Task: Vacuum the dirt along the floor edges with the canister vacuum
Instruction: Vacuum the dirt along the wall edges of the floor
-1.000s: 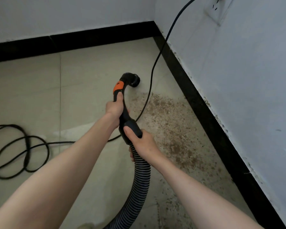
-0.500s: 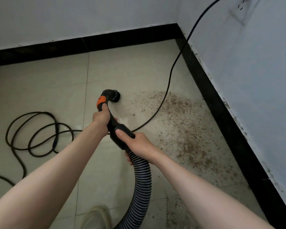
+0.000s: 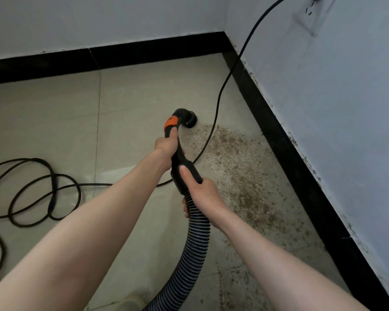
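Observation:
I hold the black vacuum handle (image 3: 182,159) with both hands. My left hand (image 3: 165,148) grips its upper part just below the orange button (image 3: 170,123). My right hand (image 3: 206,197) grips the lower end where the ribbed hose (image 3: 190,254) joins. The round nozzle end (image 3: 189,118) points down at the tile floor, just left of a patch of brown dirt (image 3: 238,176) that spreads along the black baseboard (image 3: 290,153) of the right wall.
A black power cord (image 3: 220,90) runs from a wall socket (image 3: 310,12) at top right down across the dirt and under my arms to loose coils (image 3: 32,189) on the left floor. Another baseboard (image 3: 99,61) lines the far wall. A shoe tip (image 3: 128,305) shows at the bottom.
The view has swung back to the right after shifting left. The handle and nozzle have moved a little toward the dirt patch, with both hands keeping the same grip.

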A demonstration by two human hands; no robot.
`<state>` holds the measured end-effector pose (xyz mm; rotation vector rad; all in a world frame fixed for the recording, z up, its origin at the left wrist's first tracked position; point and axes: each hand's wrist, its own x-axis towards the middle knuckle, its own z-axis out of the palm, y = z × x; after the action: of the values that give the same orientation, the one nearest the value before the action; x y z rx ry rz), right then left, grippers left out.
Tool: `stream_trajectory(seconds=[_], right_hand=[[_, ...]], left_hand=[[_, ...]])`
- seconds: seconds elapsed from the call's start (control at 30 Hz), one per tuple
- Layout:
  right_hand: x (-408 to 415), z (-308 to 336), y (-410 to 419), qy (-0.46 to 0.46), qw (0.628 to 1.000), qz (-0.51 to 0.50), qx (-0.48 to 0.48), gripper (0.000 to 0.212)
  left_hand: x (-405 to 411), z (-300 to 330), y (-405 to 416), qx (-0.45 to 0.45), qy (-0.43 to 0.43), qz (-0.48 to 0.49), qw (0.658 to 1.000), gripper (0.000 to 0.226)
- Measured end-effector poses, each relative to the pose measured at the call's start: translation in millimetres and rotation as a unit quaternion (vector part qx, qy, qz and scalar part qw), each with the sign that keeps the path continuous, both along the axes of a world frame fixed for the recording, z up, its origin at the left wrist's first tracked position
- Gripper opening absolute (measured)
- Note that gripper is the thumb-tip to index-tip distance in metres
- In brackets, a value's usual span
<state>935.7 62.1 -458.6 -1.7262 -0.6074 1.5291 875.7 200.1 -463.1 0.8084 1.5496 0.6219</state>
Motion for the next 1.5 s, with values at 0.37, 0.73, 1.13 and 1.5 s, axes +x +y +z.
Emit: stream_trajectory(seconds=[0.37, 0.73, 1.13, 1.5], right_hand=[[18, -34, 99, 0.087, 0.98, -0.164, 0.067, 0.048], [51, -83, 171, 0.123, 0.974, -0.19, 0.028, 0.039], [53, -68, 147, 0.044, 0.993, -0.098, 0.048, 0.05], [-5, -26, 66, 0.071, 0.992, 0.025, 0.096, 0.034]], left_hand=[[73, -6, 104, 0.128, 0.022, -0.139, 0.982, 0.037], [130, -39, 173, 0.169, 0.073, -0.232, 0.955, 0.036], [112, -36, 157, 0.146, 0.052, -0.16, 0.975, 0.035], [7, 17, 67, 0.127, 0.048, -0.007, 0.991, 0.036]])
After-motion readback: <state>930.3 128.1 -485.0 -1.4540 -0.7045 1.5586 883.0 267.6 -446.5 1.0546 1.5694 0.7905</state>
